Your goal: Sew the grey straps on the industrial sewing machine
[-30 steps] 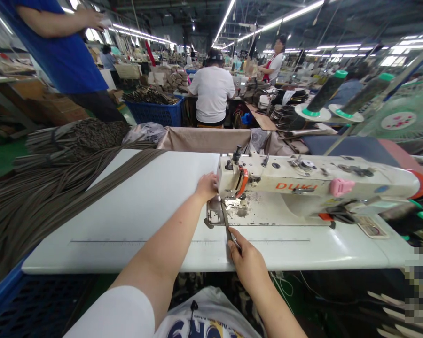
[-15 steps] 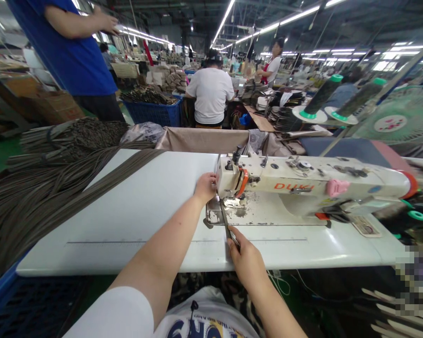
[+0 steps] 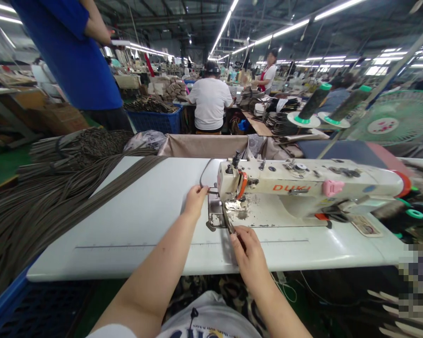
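A cream DUKI sewing machine stands on a white table. A narrow dark strip runs from under its presser foot toward me. My right hand rests on the table at the front edge, fingers pinched on the near end of that strip. My left hand is just left of the machine head, fingers closed on the strip's far end, which arches up in a loop behind the needle.
A thick pile of dark strips drapes over the table's left side. A person in a blue shirt stands at the far left. Another person in white sits ahead. Thread cones and a green fan stand at the right.
My left hand has drawn back from the machine head and pulled the strip's far end up into a loop. My right hand has slid forward toward the presser foot.
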The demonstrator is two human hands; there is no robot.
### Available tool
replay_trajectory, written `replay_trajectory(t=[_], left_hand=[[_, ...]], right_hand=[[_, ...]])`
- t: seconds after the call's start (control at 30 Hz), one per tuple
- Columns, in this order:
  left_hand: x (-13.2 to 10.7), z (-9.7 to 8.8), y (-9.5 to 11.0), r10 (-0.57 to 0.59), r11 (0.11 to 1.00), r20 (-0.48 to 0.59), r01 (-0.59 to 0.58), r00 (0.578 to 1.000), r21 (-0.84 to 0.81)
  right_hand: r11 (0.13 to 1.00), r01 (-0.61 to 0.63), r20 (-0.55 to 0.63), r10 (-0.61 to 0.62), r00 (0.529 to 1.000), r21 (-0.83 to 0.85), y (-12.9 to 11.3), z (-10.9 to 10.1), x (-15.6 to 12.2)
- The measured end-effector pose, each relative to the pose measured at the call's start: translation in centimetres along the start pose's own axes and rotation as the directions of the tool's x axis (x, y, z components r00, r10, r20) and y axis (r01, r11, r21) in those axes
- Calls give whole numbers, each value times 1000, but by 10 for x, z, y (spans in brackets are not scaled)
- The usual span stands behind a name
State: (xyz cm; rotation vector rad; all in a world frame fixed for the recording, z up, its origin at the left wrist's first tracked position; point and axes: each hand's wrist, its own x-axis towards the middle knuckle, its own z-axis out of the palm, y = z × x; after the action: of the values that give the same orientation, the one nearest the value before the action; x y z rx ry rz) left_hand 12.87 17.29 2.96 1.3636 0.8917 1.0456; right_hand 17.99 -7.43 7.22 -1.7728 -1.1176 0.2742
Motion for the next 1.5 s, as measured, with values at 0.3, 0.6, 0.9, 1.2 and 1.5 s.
replay_trajectory(t=[0.3, 0.6, 0.9, 1.2, 1.5], left_hand=[[-56, -44, 15, -63, 960, -70, 41, 996, -277], [-103, -87, 32, 60, 985, -10, -61, 998, -159], [-134, -113, 38, 102, 993, -5, -102, 995, -54], [-143, -126, 48, 64, 998, -49, -63, 997, 27], [-119, -206, 42, -19, 933, -16, 23, 1000, 360]], right_hand=[[866, -375, 417, 222, 881, 332, -18, 26, 22], [667, -580, 535, 309, 787, 468, -14, 59, 50], [679, -574, 627, 211, 750, 458, -28, 78, 63], [868, -358, 463, 174, 869, 344, -30, 66, 55], [641, 147, 177, -16, 984, -754, -4, 20, 14]])
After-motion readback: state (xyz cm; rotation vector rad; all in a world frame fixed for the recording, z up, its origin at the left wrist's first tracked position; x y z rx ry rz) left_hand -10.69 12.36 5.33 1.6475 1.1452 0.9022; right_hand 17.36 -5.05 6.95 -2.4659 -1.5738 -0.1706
